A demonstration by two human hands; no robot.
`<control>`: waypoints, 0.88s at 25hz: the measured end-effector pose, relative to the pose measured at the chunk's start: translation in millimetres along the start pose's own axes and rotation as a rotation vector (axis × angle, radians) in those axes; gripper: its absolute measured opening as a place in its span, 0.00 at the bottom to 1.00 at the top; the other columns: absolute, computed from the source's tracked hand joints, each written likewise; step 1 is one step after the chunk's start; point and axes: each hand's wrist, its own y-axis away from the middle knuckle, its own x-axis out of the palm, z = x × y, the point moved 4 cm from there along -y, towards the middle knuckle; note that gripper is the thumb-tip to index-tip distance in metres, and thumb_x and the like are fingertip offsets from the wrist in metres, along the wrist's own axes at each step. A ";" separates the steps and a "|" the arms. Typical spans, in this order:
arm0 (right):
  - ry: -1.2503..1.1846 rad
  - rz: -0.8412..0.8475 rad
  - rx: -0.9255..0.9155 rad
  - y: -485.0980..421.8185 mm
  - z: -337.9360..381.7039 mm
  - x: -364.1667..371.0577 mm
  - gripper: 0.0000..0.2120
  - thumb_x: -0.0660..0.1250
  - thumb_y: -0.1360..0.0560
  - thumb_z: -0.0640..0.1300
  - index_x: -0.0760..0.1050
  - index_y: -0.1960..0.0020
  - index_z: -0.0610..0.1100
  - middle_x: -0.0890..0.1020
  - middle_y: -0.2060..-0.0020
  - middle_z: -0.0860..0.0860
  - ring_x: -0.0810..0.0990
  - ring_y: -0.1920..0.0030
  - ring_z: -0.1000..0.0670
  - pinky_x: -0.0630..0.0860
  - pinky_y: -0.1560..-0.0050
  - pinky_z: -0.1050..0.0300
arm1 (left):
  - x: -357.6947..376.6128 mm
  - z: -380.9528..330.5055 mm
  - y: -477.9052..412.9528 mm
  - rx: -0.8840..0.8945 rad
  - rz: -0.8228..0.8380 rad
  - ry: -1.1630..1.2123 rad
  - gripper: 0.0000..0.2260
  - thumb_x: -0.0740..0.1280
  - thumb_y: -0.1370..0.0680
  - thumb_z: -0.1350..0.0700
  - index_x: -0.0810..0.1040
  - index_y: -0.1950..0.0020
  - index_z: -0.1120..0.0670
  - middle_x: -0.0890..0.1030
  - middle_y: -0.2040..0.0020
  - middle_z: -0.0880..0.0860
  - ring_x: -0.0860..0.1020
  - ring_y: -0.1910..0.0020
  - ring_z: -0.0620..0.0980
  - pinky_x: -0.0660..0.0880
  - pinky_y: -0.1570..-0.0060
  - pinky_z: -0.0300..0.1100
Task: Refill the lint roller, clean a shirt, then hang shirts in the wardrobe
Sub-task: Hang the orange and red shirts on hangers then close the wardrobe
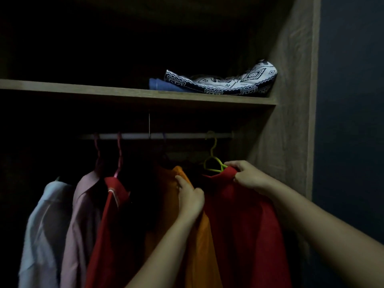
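Observation:
A red shirt (239,221) hangs on a yellow-green hanger (214,161) whose hook is over the wardrobe rail (176,135) at its right end. My right hand (247,174) pinches the red shirt's shoulder by the hanger. My left hand (190,196) grips the fabric where the red shirt meets an orange shirt (199,246) to its left. Further left hang another red shirt (108,225), a pale pink shirt (83,215) and a light blue shirt (43,235), on pink hangers where visible. No lint roller is in view.
A wooden shelf (135,94) runs above the rail, carrying a patterned blue-and-white cloth (228,82) over folded blue fabric (164,85). The wardrobe's wooden side panel (291,121) stands close on the right. The interior is very dark.

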 end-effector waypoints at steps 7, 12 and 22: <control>0.190 -0.061 -0.056 -80.5 1.0 2.5 0.14 0.58 0.27 0.35 0.77 0.45 0.41 0.81 0.52 0.42 0.80 0.56 0.46 0.74 0.61 0.57 | 4.3 0.7 -5.9 0.027 0.034 0.050 0.35 0.57 0.23 0.60 0.37 0.24 0.56 0.54 0.24 0.61 0.59 0.27 0.60 0.59 0.29 0.48; 0.353 -0.011 0.030 -98.9 -20.0 18.4 0.13 0.58 0.26 0.35 0.73 0.43 0.38 0.78 0.46 0.42 0.77 0.52 0.46 0.72 0.57 0.57 | 1.4 6.4 -6.4 -0.012 0.043 0.052 0.35 0.57 0.23 0.59 0.36 0.24 0.52 0.58 0.25 0.60 0.66 0.31 0.60 0.65 0.32 0.49; 0.508 -0.028 -0.366 -30.1 47.1 76.5 0.29 0.55 0.21 0.54 0.54 0.25 0.43 0.59 0.26 0.43 0.58 0.26 0.45 0.58 0.27 0.52 | -129.3 -16.6 47.0 0.487 -0.589 -0.340 0.12 0.62 0.22 0.53 0.78 0.43 0.57 0.82 0.49 0.58 0.79 0.47 0.57 0.73 0.47 0.47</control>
